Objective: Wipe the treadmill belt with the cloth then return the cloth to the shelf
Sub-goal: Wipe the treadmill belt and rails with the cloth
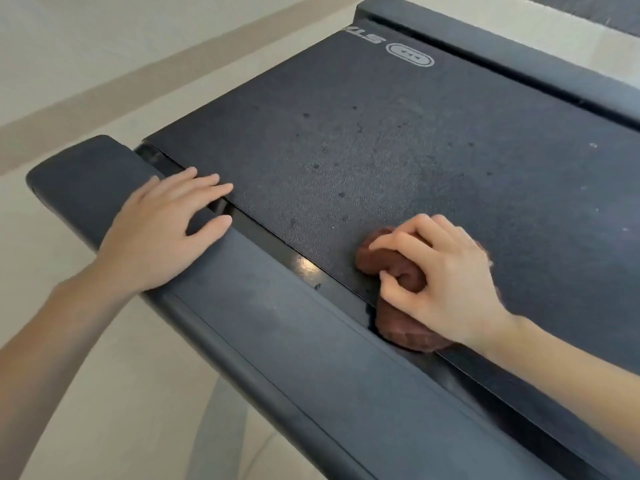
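Observation:
The black treadmill belt (398, 161) fills the middle and right of the head view, dusty with dark specks. A bunched brown cloth (401, 327) lies at the belt's near edge, partly over the gap beside the side rail. My right hand (446, 271) presses down on the cloth with its fingers curled into the folds. My left hand (162, 233) rests flat on the grey side rail (277, 341), fingers apart, fingertips reaching the belt's edge, holding nothing.
The rail's rounded end cap (83, 174) sticks out at the left. The far side rail (502, 53) runs along the top right. Pale tiled floor (104, 46) with a beige stripe surrounds the treadmill. A white logo (410, 54) marks the belt's far end.

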{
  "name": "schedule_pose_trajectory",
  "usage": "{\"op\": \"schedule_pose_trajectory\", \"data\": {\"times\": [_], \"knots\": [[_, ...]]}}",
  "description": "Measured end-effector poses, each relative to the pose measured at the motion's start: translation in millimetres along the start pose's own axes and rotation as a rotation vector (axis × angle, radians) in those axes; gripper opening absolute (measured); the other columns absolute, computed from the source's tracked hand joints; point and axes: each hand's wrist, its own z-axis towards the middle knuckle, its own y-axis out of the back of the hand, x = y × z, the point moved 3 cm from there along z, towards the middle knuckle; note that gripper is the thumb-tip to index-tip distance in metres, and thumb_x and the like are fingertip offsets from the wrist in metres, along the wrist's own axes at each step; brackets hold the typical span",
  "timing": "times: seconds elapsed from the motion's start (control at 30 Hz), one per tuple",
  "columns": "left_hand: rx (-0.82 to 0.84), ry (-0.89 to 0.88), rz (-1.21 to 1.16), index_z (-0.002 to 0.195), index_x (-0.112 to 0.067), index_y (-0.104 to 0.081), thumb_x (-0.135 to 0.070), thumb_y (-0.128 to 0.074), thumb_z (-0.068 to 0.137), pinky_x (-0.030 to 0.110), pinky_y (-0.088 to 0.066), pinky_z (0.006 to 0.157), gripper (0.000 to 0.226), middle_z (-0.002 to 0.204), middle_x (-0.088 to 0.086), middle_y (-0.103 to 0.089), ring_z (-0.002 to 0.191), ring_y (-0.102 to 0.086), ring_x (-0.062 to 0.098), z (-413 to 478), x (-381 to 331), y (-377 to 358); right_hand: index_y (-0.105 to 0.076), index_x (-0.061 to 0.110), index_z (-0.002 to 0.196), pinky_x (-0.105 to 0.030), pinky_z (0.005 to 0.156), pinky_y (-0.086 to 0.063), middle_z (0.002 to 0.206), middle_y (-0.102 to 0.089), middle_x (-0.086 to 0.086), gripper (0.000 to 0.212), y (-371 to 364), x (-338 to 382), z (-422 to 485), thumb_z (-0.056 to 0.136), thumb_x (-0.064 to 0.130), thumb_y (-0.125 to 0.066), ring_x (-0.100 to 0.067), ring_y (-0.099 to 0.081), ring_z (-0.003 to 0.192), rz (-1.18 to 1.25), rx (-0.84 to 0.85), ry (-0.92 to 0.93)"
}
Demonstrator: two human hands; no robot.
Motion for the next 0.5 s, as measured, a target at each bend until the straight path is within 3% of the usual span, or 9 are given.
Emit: {"op": "schedule_pose_trajectory", "data": {"times": [0.17,0.3,0.37,0.5], "knots": [[0.025,0.009,0.066,0.134,-0.035,-0.047,-0.053,-0.034,0.092,0.041,-0.014,0.115,0.047,0.148,-0.011,-0.037,0.139,-0.027,0.011,1,1,-3,-0.063,0.029,0.104,-0.034,0.079,-0.039,0.101,-0.058,0.001,0.03,-48,-10,107,0.081,0.043,-0.049,-0.024,-0.053,0.098,-0.096,-0.024,-0.124],[0.034,0.022,0.052,0.136,-0.036,-0.043,-0.045,-0.037,0.094,0.035,-0.008,0.115,0.044,0.15,-0.012,-0.033,0.14,-0.024,0.01,0,0,-3,-0.057,0.024,0.112,-0.037,0.083,-0.036,0.11,-0.055,-0.005,0.035,-77,-6,162,0.085,0.043,-0.049,-0.029,-0.049,0.104,-0.18,0.014,-0.227],[0.023,0.011,0.035,0.138,-0.032,-0.042,-0.043,-0.038,0.094,0.034,-0.009,0.115,0.046,0.15,-0.011,-0.032,0.139,-0.025,0.012,0,0,-3,-0.059,0.022,0.108,-0.036,0.083,-0.035,0.102,-0.057,-0.006,0.032,-72,-1,150,0.084,0.042,-0.05,-0.029,-0.052,0.098,-0.162,0.013,-0.198],[0.019,-0.037,-0.023,0.138,-0.026,-0.044,-0.033,-0.038,0.097,0.035,-0.013,0.116,0.042,0.15,-0.008,-0.034,0.138,-0.029,0.013,-5,17,6,-0.066,0.021,0.094,-0.034,0.075,-0.039,0.085,-0.061,-0.001,0.031,-36,14,72,0.075,0.038,-0.048,-0.025,-0.057,0.083,-0.01,0.029,0.03]]}}
